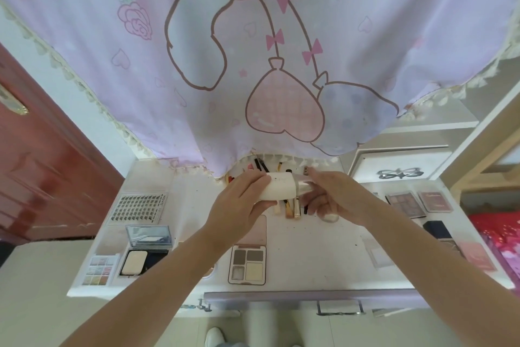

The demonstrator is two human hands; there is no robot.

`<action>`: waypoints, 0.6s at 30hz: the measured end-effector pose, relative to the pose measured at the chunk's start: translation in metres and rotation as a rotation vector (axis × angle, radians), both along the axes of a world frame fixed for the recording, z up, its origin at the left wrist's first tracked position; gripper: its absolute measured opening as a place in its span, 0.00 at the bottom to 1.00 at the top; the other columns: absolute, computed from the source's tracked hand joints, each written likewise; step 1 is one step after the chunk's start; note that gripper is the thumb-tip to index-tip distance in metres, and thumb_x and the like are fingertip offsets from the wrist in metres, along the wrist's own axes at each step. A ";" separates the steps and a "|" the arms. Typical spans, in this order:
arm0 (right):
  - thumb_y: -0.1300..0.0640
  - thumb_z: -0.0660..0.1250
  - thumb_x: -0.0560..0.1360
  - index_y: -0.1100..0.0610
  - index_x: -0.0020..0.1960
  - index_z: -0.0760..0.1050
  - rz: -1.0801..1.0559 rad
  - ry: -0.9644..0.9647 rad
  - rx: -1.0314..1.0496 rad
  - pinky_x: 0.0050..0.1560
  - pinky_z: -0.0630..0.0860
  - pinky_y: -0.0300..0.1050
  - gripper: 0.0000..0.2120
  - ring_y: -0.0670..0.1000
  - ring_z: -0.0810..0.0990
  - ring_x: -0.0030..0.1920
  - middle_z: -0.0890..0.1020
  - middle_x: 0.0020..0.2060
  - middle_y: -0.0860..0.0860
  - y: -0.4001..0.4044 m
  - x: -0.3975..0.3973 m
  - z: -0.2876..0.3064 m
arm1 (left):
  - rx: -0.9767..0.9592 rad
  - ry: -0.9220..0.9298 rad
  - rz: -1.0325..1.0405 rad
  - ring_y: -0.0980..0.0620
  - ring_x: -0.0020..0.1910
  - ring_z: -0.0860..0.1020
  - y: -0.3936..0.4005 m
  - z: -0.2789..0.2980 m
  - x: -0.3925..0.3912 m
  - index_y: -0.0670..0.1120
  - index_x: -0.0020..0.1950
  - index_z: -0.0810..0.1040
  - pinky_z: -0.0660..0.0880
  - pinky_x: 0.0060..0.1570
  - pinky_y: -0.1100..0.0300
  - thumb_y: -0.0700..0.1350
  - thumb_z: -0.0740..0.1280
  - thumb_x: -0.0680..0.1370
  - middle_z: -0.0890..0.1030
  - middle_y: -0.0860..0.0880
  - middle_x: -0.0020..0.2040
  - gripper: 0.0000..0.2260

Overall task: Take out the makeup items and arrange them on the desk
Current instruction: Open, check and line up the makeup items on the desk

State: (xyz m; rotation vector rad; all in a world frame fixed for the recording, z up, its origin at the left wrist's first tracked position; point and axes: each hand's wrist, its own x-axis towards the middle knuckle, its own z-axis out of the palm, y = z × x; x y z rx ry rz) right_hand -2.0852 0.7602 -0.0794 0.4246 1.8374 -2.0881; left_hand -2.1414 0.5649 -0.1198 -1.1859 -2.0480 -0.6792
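Both hands hold a white bottle [281, 186] with a silvery cap above the back middle of the white desk [323, 256]. My left hand [242, 203] wraps the bottle's body; my right hand [334, 197] grips the cap end. Under the bottle lie several brushes and pens [292, 208]. Laid out on the desk are a lash tray [139, 207], an open powder compact [145, 251], a small eyeshadow palette [98, 270], a four-pan palette [249, 262], and on the right a brown palette [406, 203] and a pink compact [434, 201].
A pink cartoon curtain [253, 51] hangs over the desk's back edge, with more pens [261, 165] under its hem. A white drawer unit [394, 166] stands at the back right. A red door [42, 177] is on the left, red bedding [501, 234] on the right.
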 end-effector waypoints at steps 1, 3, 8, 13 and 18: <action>0.57 0.59 0.78 0.61 0.49 0.74 0.003 0.039 0.004 0.23 0.72 0.35 0.08 0.48 0.77 0.23 0.79 0.30 0.54 -0.001 0.000 -0.001 | -0.007 0.013 -0.014 0.50 0.50 0.71 0.000 -0.001 0.000 0.42 0.54 0.70 0.66 0.58 0.56 0.54 0.51 0.81 0.70 0.48 0.53 0.17; 0.67 0.61 0.76 0.58 0.48 0.74 -0.003 0.133 -0.009 0.27 0.75 0.36 0.07 0.47 0.78 0.26 0.79 0.34 0.53 -0.001 0.001 -0.006 | -0.013 0.017 -0.027 0.50 0.50 0.71 -0.001 -0.004 0.000 0.42 0.54 0.70 0.67 0.58 0.57 0.53 0.51 0.81 0.70 0.47 0.53 0.16; 0.76 0.60 0.71 0.51 0.45 0.78 0.007 0.233 -0.003 0.33 0.77 0.36 0.21 0.48 0.77 0.32 0.79 0.39 0.51 0.002 0.004 -0.021 | -0.019 -0.086 0.033 0.51 0.50 0.72 -0.004 -0.022 0.007 0.42 0.54 0.70 0.67 0.57 0.57 0.55 0.51 0.80 0.72 0.47 0.54 0.17; 0.76 0.59 0.72 0.55 0.48 0.76 -0.002 0.194 -0.006 0.37 0.78 0.35 0.18 0.47 0.77 0.38 0.77 0.42 0.49 -0.002 0.009 -0.047 | -0.053 -0.293 0.152 0.52 0.48 0.75 -0.004 -0.044 0.025 0.44 0.53 0.71 0.72 0.50 0.62 0.56 0.55 0.78 0.83 0.42 0.46 0.17; 0.77 0.58 0.72 0.61 0.53 0.75 -0.039 0.111 0.014 0.41 0.79 0.33 0.17 0.48 0.77 0.43 0.77 0.43 0.49 -0.007 0.014 -0.071 | 0.074 -1.016 0.224 0.54 0.45 0.74 0.000 -0.050 0.050 0.42 0.51 0.77 0.69 0.43 0.74 0.45 0.74 0.67 0.77 0.51 0.48 0.16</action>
